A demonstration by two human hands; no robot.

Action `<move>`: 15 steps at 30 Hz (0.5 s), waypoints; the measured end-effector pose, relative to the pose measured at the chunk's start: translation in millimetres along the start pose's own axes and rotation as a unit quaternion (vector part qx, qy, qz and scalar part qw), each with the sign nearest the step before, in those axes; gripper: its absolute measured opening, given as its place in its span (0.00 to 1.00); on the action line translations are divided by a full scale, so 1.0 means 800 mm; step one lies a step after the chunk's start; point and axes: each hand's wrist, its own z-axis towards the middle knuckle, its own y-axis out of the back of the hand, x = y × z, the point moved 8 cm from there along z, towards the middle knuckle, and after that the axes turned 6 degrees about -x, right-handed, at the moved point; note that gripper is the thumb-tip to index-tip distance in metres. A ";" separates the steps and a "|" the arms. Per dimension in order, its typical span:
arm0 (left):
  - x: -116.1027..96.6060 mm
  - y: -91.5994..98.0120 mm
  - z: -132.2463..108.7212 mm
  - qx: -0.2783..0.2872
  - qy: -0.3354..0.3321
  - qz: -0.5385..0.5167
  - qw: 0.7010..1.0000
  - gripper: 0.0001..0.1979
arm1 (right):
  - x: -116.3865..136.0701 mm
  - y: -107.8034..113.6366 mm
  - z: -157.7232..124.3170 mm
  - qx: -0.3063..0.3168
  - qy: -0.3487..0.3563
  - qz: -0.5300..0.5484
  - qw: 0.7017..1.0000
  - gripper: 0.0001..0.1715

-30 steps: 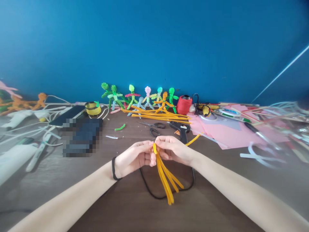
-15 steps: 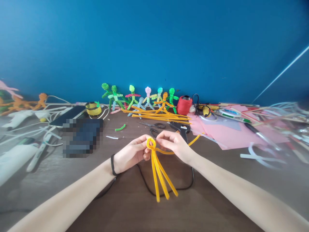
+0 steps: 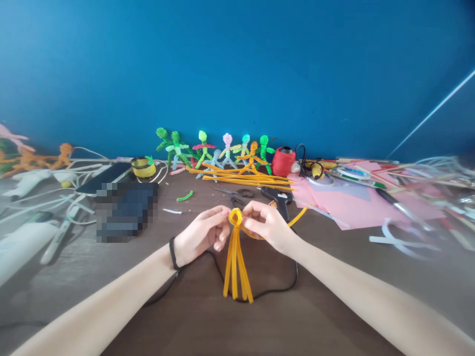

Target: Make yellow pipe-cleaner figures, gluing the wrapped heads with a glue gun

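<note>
A bundle of yellow-orange pipe cleaners [image 3: 237,264] hangs between my hands, bent at the top into a small round loop, with several straight strands below. My right hand [image 3: 267,228] pinches it at the right side of the loop with thumb and fingertips. A longer yellow strand [image 3: 298,216] runs out behind that hand to the right. On the other side, my left hand [image 3: 205,233] has thumb and forefinger together at the loop's left edge, its other fingers curled below. The exact contact of the left fingertips is partly hidden.
Loose yellow pipe cleaners [image 3: 248,179] lie before several pipe-cleaner figures [image 3: 204,148] along the blue wall. Scissors [image 3: 239,194] and a black glue gun [image 3: 280,198] lie just beyond my hands. A black cable [image 3: 272,291] loops beneath. Pink paper [image 3: 345,205] is right, phones [image 3: 106,178] left.
The loop has shifted slightly right, and the hanging strands have swung left to hang nearly straight down. My right fingers have closed in on the loop; the left fingers now sit at its edge.
</note>
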 end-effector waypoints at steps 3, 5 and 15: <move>-0.002 -0.002 -0.003 0.002 -0.006 0.011 1.000 0.10 | 0.011 0.002 -0.005 -0.026 0.047 -0.049 0.997 0.10; -0.003 -0.004 -0.005 0.003 -0.006 0.013 1.000 0.10 | 0.019 0.001 -0.008 -0.041 0.073 -0.069 0.994 0.09; -0.006 -0.006 -0.007 0.001 -0.018 0.027 0.999 0.09 | 0.007 -0.008 -0.005 0.025 -0.062 0.063 0.996 0.10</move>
